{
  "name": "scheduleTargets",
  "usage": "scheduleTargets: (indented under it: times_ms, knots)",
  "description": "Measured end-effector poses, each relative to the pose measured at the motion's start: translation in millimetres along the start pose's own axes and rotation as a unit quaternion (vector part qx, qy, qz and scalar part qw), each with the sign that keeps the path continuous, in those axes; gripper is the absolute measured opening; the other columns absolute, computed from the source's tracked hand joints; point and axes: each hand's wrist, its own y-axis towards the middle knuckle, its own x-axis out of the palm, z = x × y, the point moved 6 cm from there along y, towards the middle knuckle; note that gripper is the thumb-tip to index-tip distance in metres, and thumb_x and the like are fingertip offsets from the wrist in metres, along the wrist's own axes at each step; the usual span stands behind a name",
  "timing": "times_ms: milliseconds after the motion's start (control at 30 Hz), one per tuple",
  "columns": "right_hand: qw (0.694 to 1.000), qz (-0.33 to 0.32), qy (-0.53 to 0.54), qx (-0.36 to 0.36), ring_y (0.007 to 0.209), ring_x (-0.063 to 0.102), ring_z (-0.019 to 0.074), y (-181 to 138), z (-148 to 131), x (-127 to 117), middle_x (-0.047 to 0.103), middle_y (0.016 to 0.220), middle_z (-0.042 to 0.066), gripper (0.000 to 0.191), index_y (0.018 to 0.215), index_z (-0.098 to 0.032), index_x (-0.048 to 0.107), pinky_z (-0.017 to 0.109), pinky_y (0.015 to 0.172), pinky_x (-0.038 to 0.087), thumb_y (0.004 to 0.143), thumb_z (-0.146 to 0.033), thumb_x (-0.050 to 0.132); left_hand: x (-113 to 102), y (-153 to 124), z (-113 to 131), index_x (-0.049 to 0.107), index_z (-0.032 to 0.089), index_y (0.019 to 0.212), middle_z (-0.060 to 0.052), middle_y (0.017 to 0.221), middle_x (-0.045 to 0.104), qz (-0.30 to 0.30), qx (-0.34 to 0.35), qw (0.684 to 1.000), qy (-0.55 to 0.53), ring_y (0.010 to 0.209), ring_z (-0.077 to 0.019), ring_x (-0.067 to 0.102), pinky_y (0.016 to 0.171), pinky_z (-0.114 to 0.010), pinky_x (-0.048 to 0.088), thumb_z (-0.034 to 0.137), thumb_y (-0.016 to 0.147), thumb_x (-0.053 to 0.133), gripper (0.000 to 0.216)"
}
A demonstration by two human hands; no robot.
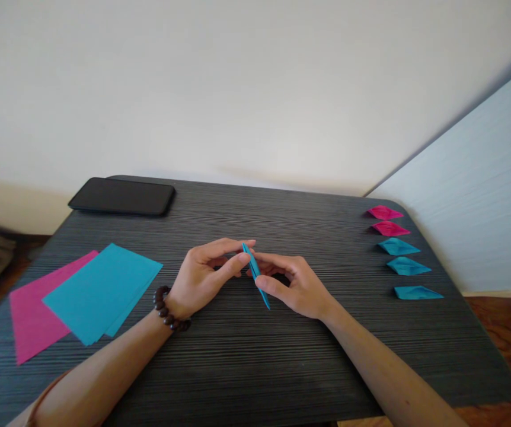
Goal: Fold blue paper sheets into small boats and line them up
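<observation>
A narrow piece of folded blue paper [262, 292] is held above the middle of the table, seen nearly edge-on and tilted. My left hand [213, 267] pinches its far end between thumb and fingers. Lower along the same piece, my right hand [294, 284] grips it with the thumb on the near side; the other fingertips are partly hidden behind the paper. A dark beaded bracelet [166, 309] circles my left wrist.
Blue paper sheets [104, 290] overlap pink paper [31, 320] at the left. A black flat case [122, 197] lies at the back left. On the right, folded pink paper pieces [390, 228] and folded blue paper pieces [409, 265] form a column. A wall [255, 89] stands behind the table [309, 367].
</observation>
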Motion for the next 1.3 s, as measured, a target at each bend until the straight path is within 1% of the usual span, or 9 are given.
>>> scheduleTargets:
  times_ms: [167, 300, 400, 500, 600, 700, 900, 1067, 1300]
  knots:
    - [1.000, -0.008, 0.014, 0.007, 0.089, 0.063, 0.0172, 1, 2, 0, 0.068, 0.099, 0.003, 0.041, 0.123, -0.025, 0.054, 0.033, 0.079, 0.051, 0.083, -0.034, 0.058, 2, 0, 2, 0.067, 0.018, 0.105, -0.005, 0.089, 0.066, -0.012, 0.013, 1.000, -0.017, 0.067, -0.0108, 0.059, 0.058, -0.021, 0.053, 0.027, 0.082, 0.059, 0.026]
    - [1.000, -0.009, 0.016, 0.011, 0.091, 0.064, 0.0171, -1, 4, 0, 0.067, 0.104, 0.004, 0.042, 0.126, -0.025, 0.050, 0.033, 0.081, 0.052, 0.084, -0.033, 0.055, 3, 0, 1, 0.066, 0.019, 0.108, -0.006, 0.096, 0.064, -0.020, 0.015, 0.999, -0.030, 0.072, -0.0116, 0.059, 0.060, -0.021, 0.052, 0.027, 0.083, 0.057, 0.027]
    - [0.998, 0.032, -0.055, 0.005, 0.086, 0.067, 0.0164, -4, 2, -2, 0.068, 0.104, 0.004, 0.043, 0.126, -0.023, 0.048, 0.032, 0.078, 0.054, 0.085, -0.031, 0.053, 2, -1, 0, 0.065, 0.021, 0.109, -0.007, 0.098, 0.062, -0.010, 0.025, 1.000, -0.008, 0.069, -0.0109, 0.057, 0.058, -0.021, 0.051, 0.028, 0.083, 0.058, 0.028]
    - [0.974, 0.096, -0.204, -0.020, 0.073, 0.068, 0.0144, -7, -6, -5, 0.070, 0.097, 0.004, 0.031, 0.114, -0.021, 0.054, 0.027, 0.069, 0.054, 0.084, -0.029, 0.052, -1, -2, -1, 0.065, 0.024, 0.110, -0.005, 0.099, 0.060, 0.009, 0.037, 0.999, 0.030, 0.066, -0.0097, 0.056, 0.055, -0.019, 0.048, 0.028, 0.082, 0.059, 0.029]
    - [0.932, 0.123, -0.339, -0.043, 0.057, 0.062, 0.0115, -7, -14, -3, 0.069, 0.073, 0.001, 0.015, 0.089, -0.020, 0.060, 0.023, 0.055, 0.047, 0.085, -0.027, 0.048, 0, -2, 3, 0.065, 0.025, 0.110, -0.004, 0.099, 0.060, 0.012, 0.051, 0.996, 0.066, 0.068, -0.0099, 0.057, 0.056, -0.019, 0.049, 0.029, 0.081, 0.059, 0.030]
    - [0.897, 0.121, -0.421, -0.059, 0.048, 0.055, 0.0099, -6, -16, 2, 0.062, 0.058, 0.000, 0.023, 0.069, -0.018, 0.057, 0.022, 0.049, 0.038, 0.086, -0.024, 0.044, 1, -2, 9, 0.066, 0.025, 0.108, -0.004, 0.098, 0.061, 0.013, 0.067, 0.992, 0.108, 0.071, -0.0108, 0.057, 0.059, -0.019, 0.050, 0.028, 0.081, 0.059, 0.028]
    - [0.867, 0.120, -0.476, -0.090, 0.044, 0.050, 0.0090, -6, -16, 7, 0.060, 0.055, 0.000, 0.025, 0.065, -0.017, 0.054, 0.023, 0.047, 0.031, 0.087, -0.019, 0.042, 8, -2, 6, 0.062, 0.017, 0.109, -0.006, 0.101, 0.062, 0.008, 0.047, 0.986, 0.159, 0.084, -0.0157, 0.059, 0.067, -0.023, 0.053, 0.026, 0.081, 0.056, 0.030]
    - [0.856, 0.126, -0.490, -0.105, 0.044, 0.051, 0.0096, -6, -15, 8, 0.060, 0.055, 0.000, 0.026, 0.065, -0.017, 0.055, 0.025, 0.046, 0.028, 0.088, -0.018, 0.041, 12, -2, 4, 0.060, 0.017, 0.104, -0.005, 0.099, 0.065, 0.002, 0.017, 0.976, 0.218, 0.073, -0.0137, 0.061, 0.067, -0.025, 0.051, 0.023, 0.082, 0.052, 0.024]
    - [0.843, 0.140, -0.502, -0.133, 0.046, 0.054, 0.0091, -5, -19, 13, 0.062, 0.055, 0.000, 0.024, 0.069, -0.016, 0.059, 0.024, 0.047, 0.031, 0.087, -0.017, 0.043, 18, -2, 2, 0.054, 0.017, 0.104, -0.001, 0.082, 0.062, -0.004, -0.014, 0.973, 0.229, 0.066, -0.0126, 0.054, 0.060, -0.024, 0.043, 0.015, 0.078, 0.049, 0.027]
